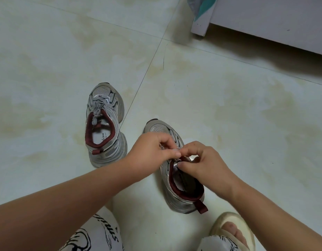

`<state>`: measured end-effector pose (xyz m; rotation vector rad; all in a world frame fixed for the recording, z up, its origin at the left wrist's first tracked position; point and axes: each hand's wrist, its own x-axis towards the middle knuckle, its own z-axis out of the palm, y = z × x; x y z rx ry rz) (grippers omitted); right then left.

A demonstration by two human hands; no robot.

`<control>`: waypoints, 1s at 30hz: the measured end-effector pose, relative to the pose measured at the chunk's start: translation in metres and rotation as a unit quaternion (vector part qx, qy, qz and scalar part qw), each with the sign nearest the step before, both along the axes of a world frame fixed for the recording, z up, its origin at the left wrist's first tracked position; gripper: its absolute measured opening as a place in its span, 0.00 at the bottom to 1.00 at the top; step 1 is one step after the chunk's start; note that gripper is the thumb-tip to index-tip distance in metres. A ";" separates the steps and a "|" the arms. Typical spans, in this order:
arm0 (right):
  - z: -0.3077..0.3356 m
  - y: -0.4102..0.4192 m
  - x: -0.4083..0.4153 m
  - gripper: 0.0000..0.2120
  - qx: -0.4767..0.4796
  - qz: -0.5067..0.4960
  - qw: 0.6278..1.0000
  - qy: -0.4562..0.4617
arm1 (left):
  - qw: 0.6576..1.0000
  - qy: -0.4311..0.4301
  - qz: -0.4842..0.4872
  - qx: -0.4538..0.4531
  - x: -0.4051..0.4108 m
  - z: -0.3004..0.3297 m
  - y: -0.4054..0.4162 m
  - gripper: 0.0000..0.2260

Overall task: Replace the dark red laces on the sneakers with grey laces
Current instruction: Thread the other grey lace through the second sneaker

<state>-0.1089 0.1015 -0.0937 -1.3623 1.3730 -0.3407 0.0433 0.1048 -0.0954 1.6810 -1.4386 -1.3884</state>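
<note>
both hands (153, 149) cover the near sneaker's (176, 180) lacing, so what they pinch can't be told; slipper (234, 230) cut off at the bottom edge.

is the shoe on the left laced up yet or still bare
Laced. The left shoe stands upright on the floor with grey laces crossing its front, their ends hanging into the opening.

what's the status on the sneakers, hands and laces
Left hand and right hand both pinching at the near sneaker lacing. Far sneaker already grey-laced. Nothing in the way.
</note>
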 end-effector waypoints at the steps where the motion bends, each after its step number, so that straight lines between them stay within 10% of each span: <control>1: -0.002 0.004 0.002 0.09 -0.029 -0.007 0.999 0.014 | 0.999 0.020 0.015 0.019 -0.001 0.000 -0.001 0.11; 8: -0.016 0.020 0.021 0.07 -0.185 -0.086 0.978 0.033 | 0.978 0.113 0.073 0.160 0.004 -0.004 0.000 0.05; 19: -0.012 0.012 0.029 0.11 -0.092 -0.152 0.982 -0.068 | 0.933 -0.248 -0.255 0.062 0.007 0.032 -0.025 0.12; 30: -0.015 0.006 0.021 0.06 -0.021 -0.070 0.995 -0.065 | 0.996 -0.054 -0.058 0.037 -0.002 0.010 -0.036 0.09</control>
